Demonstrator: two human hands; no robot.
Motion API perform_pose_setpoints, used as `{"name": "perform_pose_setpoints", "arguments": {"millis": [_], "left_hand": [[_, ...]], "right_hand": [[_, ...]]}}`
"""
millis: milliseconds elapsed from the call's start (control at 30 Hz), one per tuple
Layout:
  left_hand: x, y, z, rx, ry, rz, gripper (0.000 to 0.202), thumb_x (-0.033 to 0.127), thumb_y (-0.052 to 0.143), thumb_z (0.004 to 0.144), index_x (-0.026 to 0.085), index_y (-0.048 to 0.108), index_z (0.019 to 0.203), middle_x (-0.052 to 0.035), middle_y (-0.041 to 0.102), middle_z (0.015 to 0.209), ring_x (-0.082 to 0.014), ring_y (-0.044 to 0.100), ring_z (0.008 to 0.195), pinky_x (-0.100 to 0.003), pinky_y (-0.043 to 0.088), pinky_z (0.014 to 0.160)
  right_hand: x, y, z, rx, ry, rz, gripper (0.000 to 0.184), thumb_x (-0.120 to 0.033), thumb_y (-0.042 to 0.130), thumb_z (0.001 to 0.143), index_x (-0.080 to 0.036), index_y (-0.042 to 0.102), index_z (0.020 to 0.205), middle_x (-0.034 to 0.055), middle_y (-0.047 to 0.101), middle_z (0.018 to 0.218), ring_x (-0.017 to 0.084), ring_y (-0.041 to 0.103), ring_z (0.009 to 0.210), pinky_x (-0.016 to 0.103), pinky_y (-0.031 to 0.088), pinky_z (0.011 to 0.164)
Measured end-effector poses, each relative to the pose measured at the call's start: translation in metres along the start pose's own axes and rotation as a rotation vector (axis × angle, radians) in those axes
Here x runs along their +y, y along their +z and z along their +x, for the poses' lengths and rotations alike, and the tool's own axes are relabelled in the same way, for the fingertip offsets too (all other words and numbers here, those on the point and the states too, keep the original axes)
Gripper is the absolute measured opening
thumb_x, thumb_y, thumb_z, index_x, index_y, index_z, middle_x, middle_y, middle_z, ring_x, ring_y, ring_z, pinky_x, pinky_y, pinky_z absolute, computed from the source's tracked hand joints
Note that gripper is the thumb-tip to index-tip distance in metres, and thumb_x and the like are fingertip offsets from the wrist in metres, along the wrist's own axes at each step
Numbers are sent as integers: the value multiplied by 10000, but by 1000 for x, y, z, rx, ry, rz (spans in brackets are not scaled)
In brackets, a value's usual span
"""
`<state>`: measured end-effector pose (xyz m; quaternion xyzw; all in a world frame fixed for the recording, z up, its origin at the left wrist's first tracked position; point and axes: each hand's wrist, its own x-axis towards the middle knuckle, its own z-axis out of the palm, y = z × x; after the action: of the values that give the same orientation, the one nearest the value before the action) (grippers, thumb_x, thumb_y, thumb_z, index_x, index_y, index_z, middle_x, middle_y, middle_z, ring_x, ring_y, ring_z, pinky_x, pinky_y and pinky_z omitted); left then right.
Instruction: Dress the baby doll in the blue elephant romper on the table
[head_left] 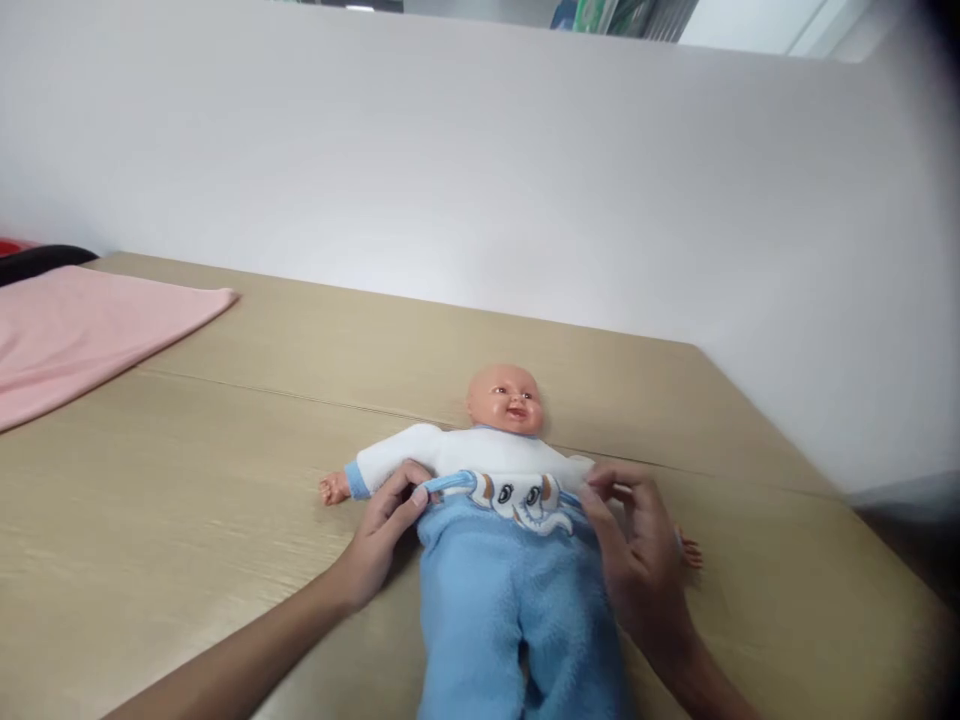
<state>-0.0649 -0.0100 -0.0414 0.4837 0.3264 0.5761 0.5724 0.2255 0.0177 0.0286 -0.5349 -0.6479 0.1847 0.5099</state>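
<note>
A baby doll (506,400) lies on its back with its head away from me and its arms spread. It wears a white top (487,450) with blue cuffs and fuzzy light-blue trousers (480,570). An elephant face (529,500) lies across its middle, beside a bunched blue band. At the doll's left-side edge in view, my left hand (390,520) pinches the end of that band between thumb and fingers. My right hand (630,530) is closed in a pinch on the cloth at the opposite side, partly covering the doll's arm. Exactly which layer it grips is hidden.
The doll rests on a tan wooden table (225,480) with a seam across it. A pink cloth (90,330) lies at the far left, near a black and red object (45,262). Behind the table rises a white partition (450,170).
</note>
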Motion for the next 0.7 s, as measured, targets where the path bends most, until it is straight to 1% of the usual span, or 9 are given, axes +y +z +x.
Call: {"name": "perform_pose_setpoints", "arguments": {"millis": [67,133,233,333,433,500,567,633,700], "left_hand": [[0,1,0,13,6,-8,274,492,645,1151,233,676,1067,-18,543,996,-209,475,947,-311,396,865],[2,2,0,24,28,19,274,504,653,1148,239,666,1078,-17,540,1006,-211,482,966,-315,406,883],[5,5,-2,43,70,81,289,516,645,1155,241,654,1070,-16,546,999,-211,495,967,-321,417,889],[4,7,-4,79,125,132,275,511,624,1170,248,649,1094,-10,554,988,-201,500,936,-315,418,860],[1,9,-5,102,181,194,247,480,605,1186,249,660,1118,-14,588,1001,-196,526,949,-311,427,867],[0,9,-5,115,199,219,233,461,594,1194,248,667,1135,-16,607,1008,-190,545,948,-306,437,865],[0,10,-6,126,224,231,213,431,578,1204,249,671,1144,-16,620,1013,-184,561,946,-301,451,868],[0,11,-6,123,280,239,174,385,563,1211,258,670,1160,-18,640,1038,-182,584,971,-298,467,887],[1,12,-7,98,355,265,130,336,557,1212,269,665,1186,-20,664,1069,-183,609,1004,-300,479,909]], "right_hand": [[-29,14,22,-142,-169,-51,123,-386,632,1104,-265,650,1090,45,672,1047,265,645,980,419,510,933],[-58,35,47,-373,-297,-100,100,-333,611,1107,-252,668,1119,61,721,1071,277,668,1020,426,519,953],[-87,77,83,-781,-381,-111,152,-282,583,1132,-229,719,1175,92,790,1233,292,704,1219,464,499,1123],[-93,123,107,-1127,-407,-205,199,-235,666,1094,-223,783,1254,117,800,1350,320,705,1305,466,520,1134],[-87,160,115,-1353,-477,-326,385,-150,852,930,-219,810,1306,127,810,1343,333,746,1231,405,561,1016],[-83,172,113,-1413,-513,-349,457,-118,889,866,-229,814,1303,109,825,1274,309,772,1112,351,552,874],[-81,172,109,-1390,-541,-353,415,-118,864,871,-228,810,1267,97,827,1203,290,769,1022,327,499,769],[-82,165,106,-1324,-550,-326,344,-122,806,894,-223,795,1223,87,819,1170,279,750,1001,326,467,756],[-80,155,105,-1244,-508,-202,327,-122,749,898,-228,769,1207,70,809,1180,265,731,1023,332,480,813]]}}
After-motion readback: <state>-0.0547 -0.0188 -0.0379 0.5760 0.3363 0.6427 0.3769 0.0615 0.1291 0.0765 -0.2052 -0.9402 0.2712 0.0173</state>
